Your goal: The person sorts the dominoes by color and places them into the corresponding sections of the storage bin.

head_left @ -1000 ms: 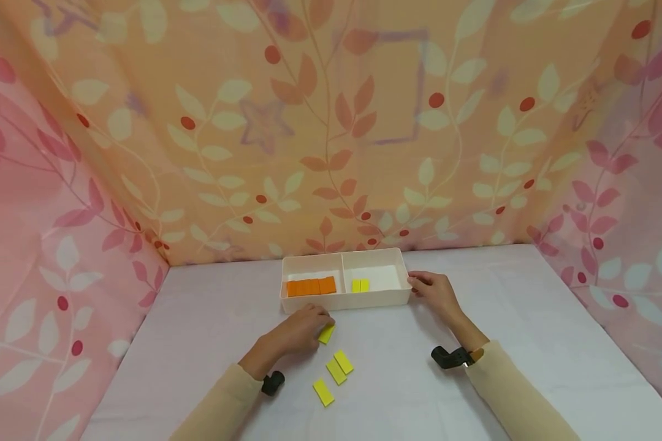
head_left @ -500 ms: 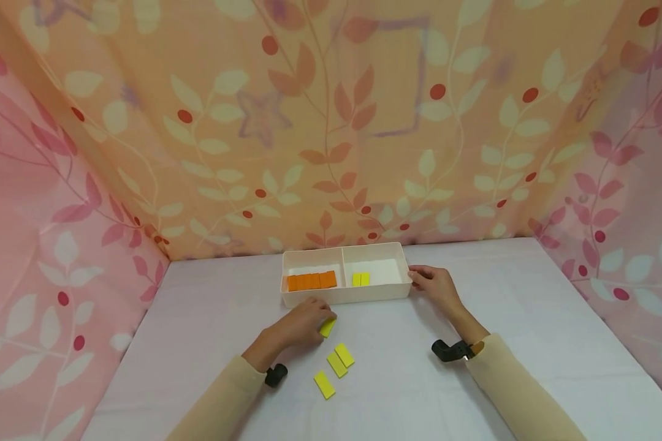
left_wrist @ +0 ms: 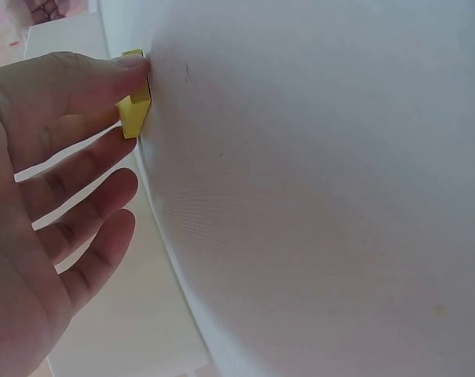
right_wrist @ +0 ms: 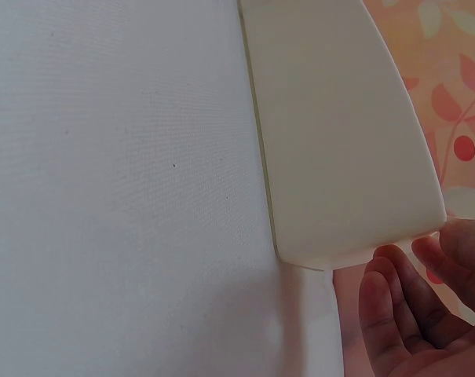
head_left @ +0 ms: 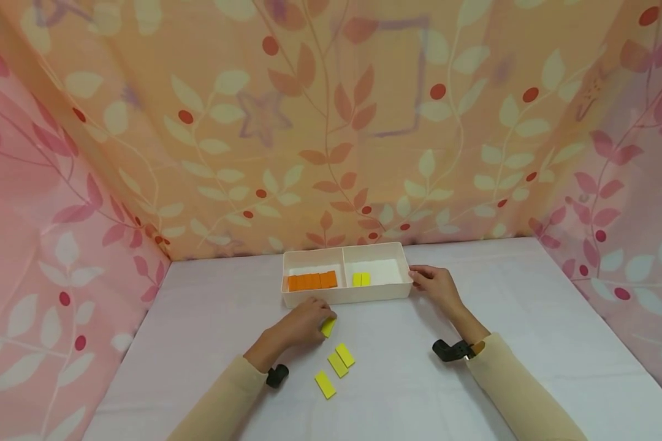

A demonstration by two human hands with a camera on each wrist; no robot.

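left hand [head_left: 303, 323] barely moved, three loose tiles [head_left: 338, 365], two boxed tiles [head_left: 357, 280]

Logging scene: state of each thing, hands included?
Box: open-topped, divided in two
Left hand: pinching yellow piece
Right hand: touching box's right end
Orange pieces: row, left compartment
Boxed yellow pair: side by side, right compartment
Loose yellow trio: flat on table

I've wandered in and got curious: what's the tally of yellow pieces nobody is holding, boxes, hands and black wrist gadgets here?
Loose yellow pieces on the white table: 3
Boxed yellow pieces: 2
White box: 1
Hands, left hand and right hand: 2
Black wrist gadgets: 2
Total: 10
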